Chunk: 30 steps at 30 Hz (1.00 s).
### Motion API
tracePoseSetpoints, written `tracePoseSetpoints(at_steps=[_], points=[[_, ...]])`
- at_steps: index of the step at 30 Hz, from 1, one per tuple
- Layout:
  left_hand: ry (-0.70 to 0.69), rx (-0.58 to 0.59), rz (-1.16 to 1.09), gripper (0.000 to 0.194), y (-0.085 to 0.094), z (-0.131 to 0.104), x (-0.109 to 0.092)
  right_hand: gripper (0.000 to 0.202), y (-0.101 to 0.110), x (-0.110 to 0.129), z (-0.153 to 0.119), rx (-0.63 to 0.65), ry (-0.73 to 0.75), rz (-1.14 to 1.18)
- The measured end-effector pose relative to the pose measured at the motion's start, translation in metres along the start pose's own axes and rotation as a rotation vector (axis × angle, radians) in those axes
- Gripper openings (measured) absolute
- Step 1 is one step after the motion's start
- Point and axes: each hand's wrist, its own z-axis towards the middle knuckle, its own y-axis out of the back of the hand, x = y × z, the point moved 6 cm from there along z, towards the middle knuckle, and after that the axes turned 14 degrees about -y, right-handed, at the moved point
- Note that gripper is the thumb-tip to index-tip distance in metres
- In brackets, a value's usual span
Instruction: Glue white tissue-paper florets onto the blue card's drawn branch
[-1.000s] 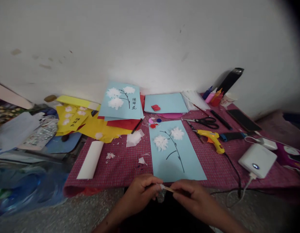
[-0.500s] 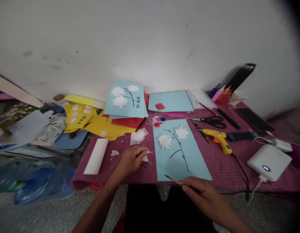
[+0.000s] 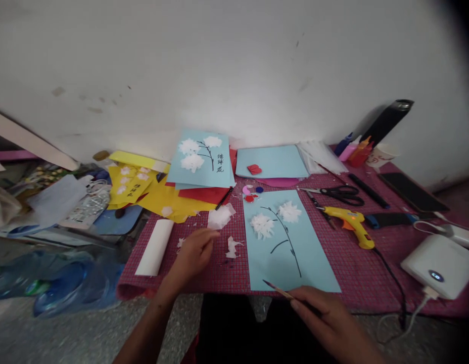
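My right hand (image 3: 320, 313) is closed round a thin paintbrush (image 3: 277, 288), its dark tip over the lower edge of a light blue sheet (image 3: 310, 268). The sheet bears a painted black branch and two white ruffled paper flowers (image 3: 262, 225). My left hand (image 3: 196, 252) hovers over the checked cloth with curled fingers; whether anything is in them is hidden. To its right lies a torn white tissue scrap (image 3: 232, 247). A small crumpled paper bit (image 3: 180, 242) shows partly behind the hand's left side, and a stack of white tissue (image 3: 221, 216) lies beyond it.
A white paper roll (image 3: 154, 247) lies at the left. On the right are scissors (image 3: 340, 194), a yellow glue gun (image 3: 348, 222) with its cord and a white power bank (image 3: 441, 265). A finished flower picture (image 3: 200, 169) and paint bottles (image 3: 358, 150) stand at the back.
My left hand has moved left, away from the tissue scrap, which now lies in full view. My right hand still holds the paintbrush. The whole view has shifted slightly.
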Motion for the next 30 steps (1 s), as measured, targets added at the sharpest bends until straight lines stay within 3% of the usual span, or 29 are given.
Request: tracePoseSetpoints(at_steps=[3,7,9,11,18,22,26,30], points=[[0.073,-0.048,0.109,0.021,0.008,0.016,0.021,0.030,-0.005,0.000,0.000,0.016,0.003,-0.008],[0.094,0.029,0.168,0.027,-0.003,0.040,0.030,0.031,-0.011,-0.004,-0.003,0.006,0.007,-0.013],[0.126,0.026,0.110,0.019,-0.008,0.047,0.033,0.031,-0.011,-0.006,-0.005,-0.023,0.013,-0.008],[0.165,-0.013,0.049,0.009,-0.009,0.049,0.036,0.031,-0.009,-0.008,-0.008,-0.066,0.017,-0.006],[0.354,-0.269,-0.206,0.019,0.008,0.038,0.049,0.030,-0.008,-0.001,0.000,-0.058,0.028,-0.019],[0.426,-0.371,-0.461,0.028,0.004,0.029,0.032,0.028,0.000,0.024,0.013,-0.123,0.049,-0.015],[0.498,-0.422,-0.791,0.024,-0.011,0.022,-0.002,0.026,0.002,0.058,0.027,-0.169,0.137,-0.051],[0.556,-0.415,-1.076,0.021,-0.025,0.020,-0.032,0.026,-0.003,0.073,0.035,-0.159,0.174,-0.087]])
